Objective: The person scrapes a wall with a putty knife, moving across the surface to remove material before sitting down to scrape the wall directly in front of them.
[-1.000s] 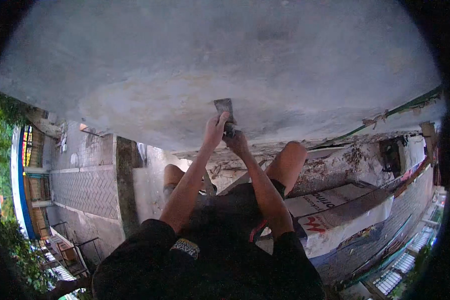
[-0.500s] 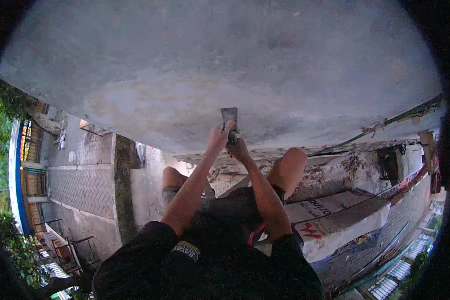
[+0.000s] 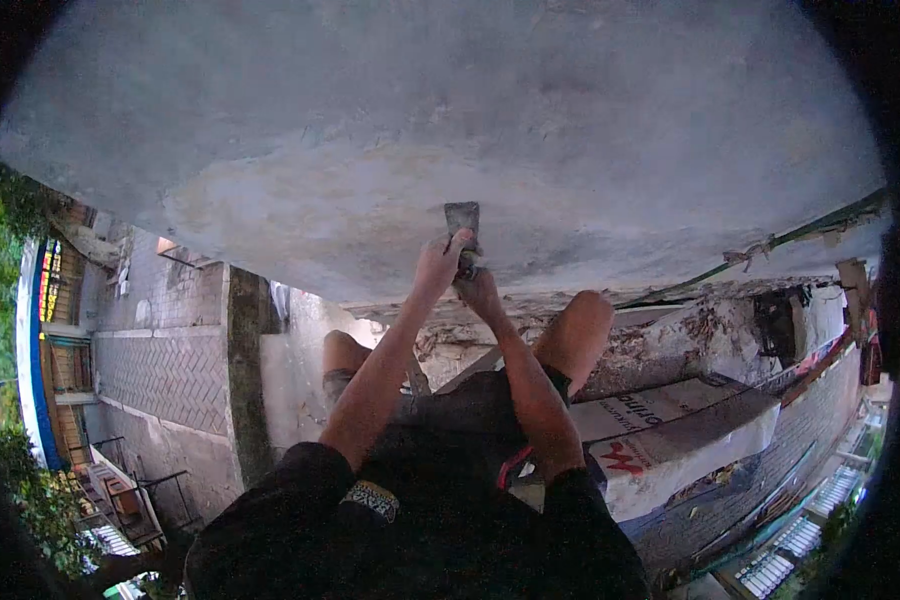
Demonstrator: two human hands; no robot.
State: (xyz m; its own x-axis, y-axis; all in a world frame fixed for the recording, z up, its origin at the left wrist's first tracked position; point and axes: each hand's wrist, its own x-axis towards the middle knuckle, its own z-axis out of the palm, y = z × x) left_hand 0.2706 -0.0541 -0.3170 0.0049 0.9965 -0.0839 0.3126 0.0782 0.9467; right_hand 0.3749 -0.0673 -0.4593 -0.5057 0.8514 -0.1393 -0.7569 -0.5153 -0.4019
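Observation:
A scraper (image 3: 462,216) with a broad, flat, greyish blade lies against the grey wall (image 3: 570,110). My left hand (image 3: 438,264) is closed around its upper part, thumb along the blade's base. Just below, my right hand (image 3: 478,291) grips the handle's lower end, most of which the fingers hide. Left of the blade, the wall carries a paler, yellowish patch (image 3: 270,195) with a worn look.
My bare knees (image 3: 578,335) are spread below the wall. A printed white sheet (image 3: 660,440) covers something at the lower right. A green pole or cord (image 3: 820,232) runs along the wall's right edge. Paved ground (image 3: 160,380) lies at left.
The scraper and both hands have shifted slightly up the wall. Both hands keep the same grip.

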